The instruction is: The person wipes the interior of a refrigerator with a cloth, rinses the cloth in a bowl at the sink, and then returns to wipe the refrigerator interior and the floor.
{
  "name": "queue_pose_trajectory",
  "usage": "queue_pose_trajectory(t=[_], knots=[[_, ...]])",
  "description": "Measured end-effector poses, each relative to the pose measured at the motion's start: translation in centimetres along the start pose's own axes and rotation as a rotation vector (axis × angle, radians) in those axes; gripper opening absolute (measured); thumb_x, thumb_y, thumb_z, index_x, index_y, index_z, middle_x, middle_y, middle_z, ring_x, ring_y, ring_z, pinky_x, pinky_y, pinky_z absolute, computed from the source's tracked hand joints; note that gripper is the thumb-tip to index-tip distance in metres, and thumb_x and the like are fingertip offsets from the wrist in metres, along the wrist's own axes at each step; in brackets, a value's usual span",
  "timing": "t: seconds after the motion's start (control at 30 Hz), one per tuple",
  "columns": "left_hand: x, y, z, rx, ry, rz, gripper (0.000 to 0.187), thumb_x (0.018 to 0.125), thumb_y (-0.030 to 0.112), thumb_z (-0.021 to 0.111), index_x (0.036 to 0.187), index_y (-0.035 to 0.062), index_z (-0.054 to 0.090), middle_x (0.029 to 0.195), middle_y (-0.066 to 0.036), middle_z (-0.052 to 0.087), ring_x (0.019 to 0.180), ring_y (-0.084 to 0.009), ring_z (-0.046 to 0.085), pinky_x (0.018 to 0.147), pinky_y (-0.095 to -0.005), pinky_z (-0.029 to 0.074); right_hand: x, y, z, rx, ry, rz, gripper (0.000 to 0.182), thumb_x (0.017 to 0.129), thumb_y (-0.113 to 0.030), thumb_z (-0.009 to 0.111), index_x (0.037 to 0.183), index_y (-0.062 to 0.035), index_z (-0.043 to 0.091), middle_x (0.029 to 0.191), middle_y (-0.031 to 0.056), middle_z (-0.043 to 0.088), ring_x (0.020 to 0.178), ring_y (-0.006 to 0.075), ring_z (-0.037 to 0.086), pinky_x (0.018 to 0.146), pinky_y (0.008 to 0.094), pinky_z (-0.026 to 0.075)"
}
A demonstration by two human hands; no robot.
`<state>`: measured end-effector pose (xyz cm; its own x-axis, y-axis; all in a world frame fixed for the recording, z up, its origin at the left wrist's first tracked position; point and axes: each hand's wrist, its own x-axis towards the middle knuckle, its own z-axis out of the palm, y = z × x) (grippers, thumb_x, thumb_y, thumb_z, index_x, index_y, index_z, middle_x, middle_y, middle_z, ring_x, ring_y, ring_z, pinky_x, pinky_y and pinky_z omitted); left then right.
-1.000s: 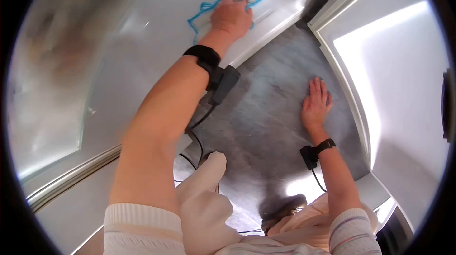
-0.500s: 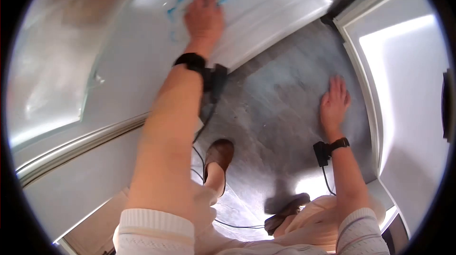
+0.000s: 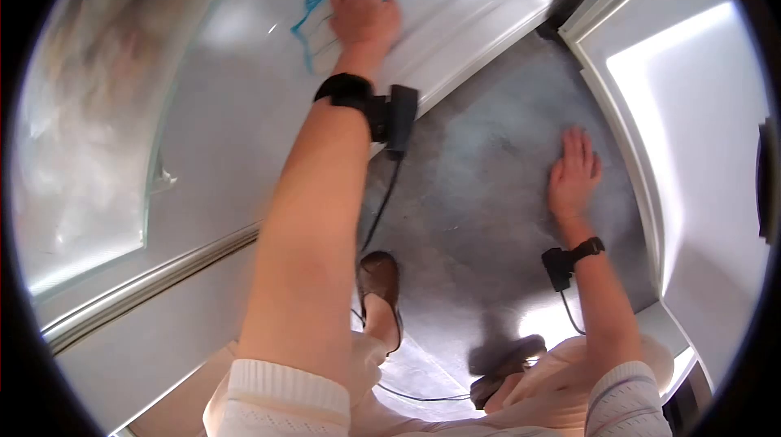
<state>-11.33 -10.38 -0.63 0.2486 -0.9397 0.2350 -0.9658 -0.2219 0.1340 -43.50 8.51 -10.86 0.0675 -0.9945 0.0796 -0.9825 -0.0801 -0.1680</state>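
Note:
My left hand presses a pale cloth with a bright blue edge flat against the white inside surface of what looks like a fridge. Its fingers are bent over the cloth, and the fingertips are partly hidden near the blue edge. My right hand holds nothing; its fingers are stretched out above the grey floor, close to the open white door. Each wrist wears a black strap with a small box, the left box and the right box both trailing a cable.
A glass shelf fills the left side, blurred beneath. A ridged seal strip runs along the lower left. My brown shoe stands on the grey floor, with a thin black cable lying near my feet.
My left hand and the cloth have shifted slightly up and to the right in view. My right hand stays in about the same place.

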Motion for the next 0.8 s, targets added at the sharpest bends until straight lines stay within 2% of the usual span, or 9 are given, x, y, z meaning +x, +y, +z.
queue_pose_trajectory(t=[0.23, 0.37, 0.43, 0.47, 0.53, 0.57, 0.63, 0.73, 0.8], knots=[[-4.7, 0.0, 0.5, -0.217, 0.068, 0.242, 0.030, 0.077, 0.020, 0.058, 0.107, 0.0157, 0.064, 0.110, -0.006, 0.054, 0.103, -0.0292, 0.046, 0.089, -0.0391, 0.041, -0.1, -0.1, -0.8, 0.012, -0.010, -0.009, 0.046, 0.086, -0.012, 0.042, 0.131, -0.0128, 0.040, 0.142, 0.0026, 0.033, 0.133, 0.0218, 0.026, 0.106, 0.0487, 0.016], [-8.2, 0.8, -2.9, -0.317, 0.030, 0.142, 0.031, 0.077, 0.016, 0.057, 0.107, 0.0139, 0.064, 0.106, -0.008, 0.058, 0.096, -0.0312, 0.051, 0.086, -0.0367, 0.043, -0.1, -0.3, -0.6, 0.014, 0.003, -0.003, 0.046, 0.086, -0.012, 0.042, 0.132, -0.0131, 0.040, 0.142, 0.0028, 0.033, 0.133, 0.0215, 0.025, 0.107, 0.0485, 0.016], [-9.3, 0.9, -4.9, -0.725, -0.178, -0.178, 0.028, 0.079, 0.014, 0.057, 0.105, 0.0068, 0.063, 0.103, -0.010, 0.061, 0.090, -0.0314, 0.057, 0.082, -0.0357, 0.046, -0.2, -0.1, -0.4, 0.017, 0.005, -0.014, 0.046, 0.086, -0.013, 0.042, 0.132, -0.0130, 0.040, 0.142, 0.0028, 0.033, 0.133, 0.0215, 0.025, 0.106, 0.0484, 0.016], [-9.8, 0.5, -5.5, -0.728, -0.171, -0.183, 0.028, 0.079, 0.014, 0.057, 0.105, 0.0068, 0.063, 0.103, -0.010, 0.061, 0.090, -0.0314, 0.057, 0.082, -0.0357, 0.046, -0.2, 0.0, -0.4, 0.020, 0.009, -0.018, 0.046, 0.086, -0.013, 0.042, 0.132, -0.0129, 0.040, 0.142, 0.0029, 0.033, 0.133, 0.0214, 0.025, 0.106, 0.0482, 0.016], [-10.3, -0.6, -6.6, -1.371, -0.151, -0.543, 0.026, 0.082, 0.014, 0.055, 0.103, -0.0010, 0.061, 0.103, -0.013, 0.061, 0.090, -0.0309, 0.060, 0.080, -0.0360, 0.048, -0.3, 0.0, -0.5, 0.007, -0.002, -0.029, 0.047, 0.086, -0.013, 0.042, 0.132, -0.0128, 0.039, 0.142, 0.0027, 0.033, 0.133, 0.0212, 0.025, 0.106, 0.0478, 0.017], [-10.6, -1.5, -6.9, -1.391, -0.142, -0.543, 0.026, 0.082, 0.014, 0.055, 0.103, -0.0010, 0.061, 0.103, -0.013, 0.061, 0.090, -0.0309, 0.060, 0.080, -0.0360, 0.048, -0.2, 0.1, -0.6, -0.002, -0.013, -0.033, 0.047, 0.086, -0.013, 0.042, 0.132, -0.0126, 0.039, 0.142, 0.0025, 0.033, 0.133, 0.0209, 0.025, 0.106, 0.0474, 0.017], [-11.1, -3.3, -7.1, -1.873, -0.040, -0.839, 0.028, 0.085, 0.013, 0.053, 0.105, -0.0056, 0.057, 0.105, -0.014, 0.060, 0.095, -0.0281, 0.058, 0.084, -0.0369, 0.048, -0.2, 0.2, -0.2, -0.001, -0.001, -0.031, 0.047, 0.085, -0.014, 0.042, 0.132, -0.0125, 0.039, 0.142, 0.0028, 0.033, 0.134, 0.0209, 0.025, 0.106, 0.0471, 0.017], [-12.4, -2.7, -9.9, -2.170, -0.044, -0.987, 0.030, 0.086, 0.012, 0.051, 0.111, -0.0041, 0.055, 0.108, -0.015, 0.058, 0.100, -0.0289, 0.056, 0.088, -0.0406, 0.047, 0.5, 0.6, 0.3, 0.044, -0.053, -0.015, 0.050, 0.083, -0.016, 0.046, 0.133, -0.0135, 0.038, 0.144, 0.0052, 0.030, 0.134, 0.0223, 0.023, 0.106, 0.0477, 0.016], [-13.0, -3.1, -9.4, -2.211, -0.039, -0.923, 0.031, 0.086, 0.013, 0.053, 0.111, -0.0056, 0.054, 0.113, -0.015, 0.056, 0.105, -0.0291, 0.054, 0.090, -0.0405, 0.046, 1.0, 1.1, 0.1, 0.065, -0.114, -0.005, 0.053, 0.082, -0.016, 0.050, 0.134, -0.0145, 0.037, 0.145, 0.0073, 0.027, 0.135, 0.0236, 0.022, 0.107, 0.0485, 0.015]])
